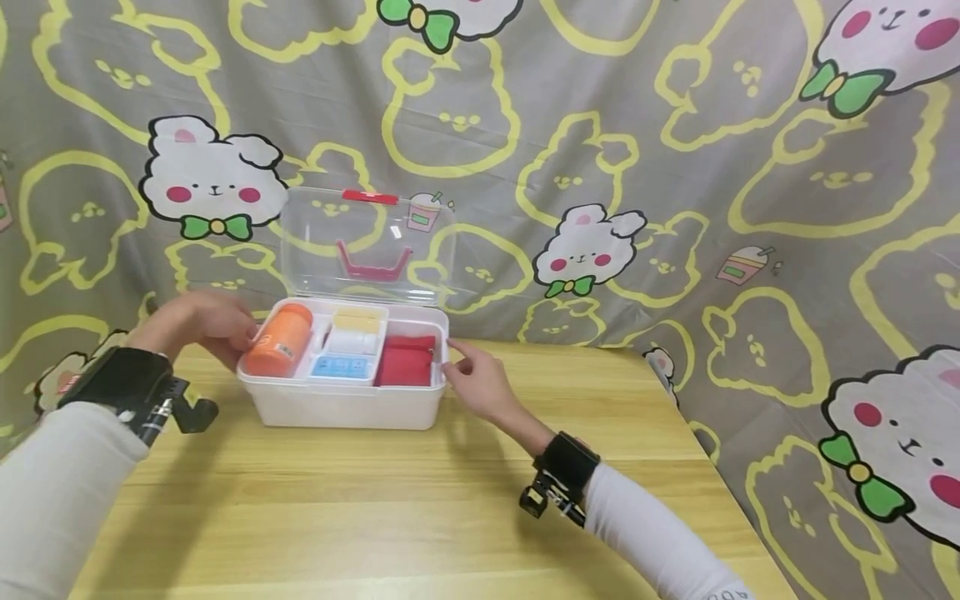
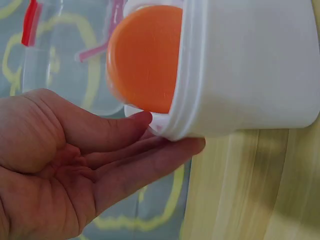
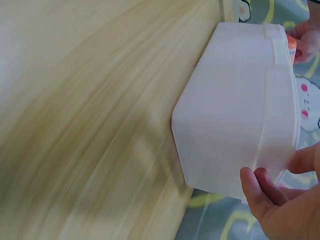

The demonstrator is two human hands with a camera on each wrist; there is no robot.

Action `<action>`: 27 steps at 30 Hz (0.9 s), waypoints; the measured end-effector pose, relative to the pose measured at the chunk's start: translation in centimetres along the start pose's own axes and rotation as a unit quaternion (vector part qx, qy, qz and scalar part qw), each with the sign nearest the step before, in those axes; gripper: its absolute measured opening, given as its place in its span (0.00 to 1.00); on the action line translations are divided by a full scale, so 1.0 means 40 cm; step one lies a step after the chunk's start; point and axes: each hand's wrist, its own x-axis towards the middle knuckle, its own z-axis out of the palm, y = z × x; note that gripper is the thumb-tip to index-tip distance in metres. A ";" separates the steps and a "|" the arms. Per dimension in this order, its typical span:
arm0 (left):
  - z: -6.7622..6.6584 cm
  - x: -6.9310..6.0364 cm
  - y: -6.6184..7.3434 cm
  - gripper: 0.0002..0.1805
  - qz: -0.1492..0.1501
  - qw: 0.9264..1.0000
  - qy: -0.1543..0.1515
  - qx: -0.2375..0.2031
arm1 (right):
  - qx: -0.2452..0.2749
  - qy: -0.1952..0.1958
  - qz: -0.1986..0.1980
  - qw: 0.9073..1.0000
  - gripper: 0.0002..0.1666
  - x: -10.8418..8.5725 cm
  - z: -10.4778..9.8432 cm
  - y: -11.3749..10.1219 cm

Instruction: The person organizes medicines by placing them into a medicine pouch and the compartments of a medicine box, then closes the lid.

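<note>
A white plastic storage box (image 1: pixel 345 408) sits on the table with its clear lid (image 1: pixel 315 250) raised at the back. My left hand (image 1: pixel 221 321) grips the box's left rim, thumb over the edge and fingers along the outside, as the left wrist view shows. At the opposite end, my right hand (image 1: pixel 480 379) holds the right rim, with fingertips against the outer wall. Inside lie an orange bottle (image 1: pixel 281 337) on its side, a yellow item (image 1: pixel 356 319), a white item (image 1: pixel 352 342), a blue-and-white packet (image 1: pixel 339 367) and a red pouch (image 1: pixel 405 368).
The wooden table (image 1: pixel 375 517) stretches in front of the box and to its right. A grey curtain (image 1: pixel 510 75) with rabbit drawings hangs right behind the raised lid and along the right side. The lid carries a red latch (image 1: pixel 370 197) and a pink handle (image 1: pixel 373 271).
</note>
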 end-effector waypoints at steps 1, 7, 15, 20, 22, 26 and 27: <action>0.010 0.006 0.009 0.20 0.010 1.000 0.002 -0.004 | 0.006 0.004 0.006 1.000 0.29 -0.006 -0.014 0.010; 0.073 0.036 0.060 0.21 0.045 0.998 0.022 -0.048 | 0.060 0.019 0.043 0.997 0.27 -0.035 -0.102 0.064; 0.163 0.066 0.116 0.18 0.092 0.985 0.062 -0.132 | 0.085 0.019 0.112 0.990 0.28 -0.064 -0.198 0.115; 0.197 0.077 0.131 0.20 0.107 0.977 0.087 -0.165 | 0.109 0.009 0.136 0.985 0.28 -0.078 -0.232 0.140; 0.204 0.076 0.132 0.21 0.107 0.974 0.093 -0.174 | 0.111 0.007 0.136 0.984 0.28 -0.081 -0.236 0.142; 0.212 0.074 0.133 0.21 0.106 0.972 0.099 -0.186 | 0.107 0.008 0.136 0.985 0.28 -0.085 -0.238 0.141; 0.213 0.072 0.132 0.21 0.107 0.972 0.100 -0.185 | 0.105 0.009 0.135 0.985 0.28 -0.085 -0.238 0.140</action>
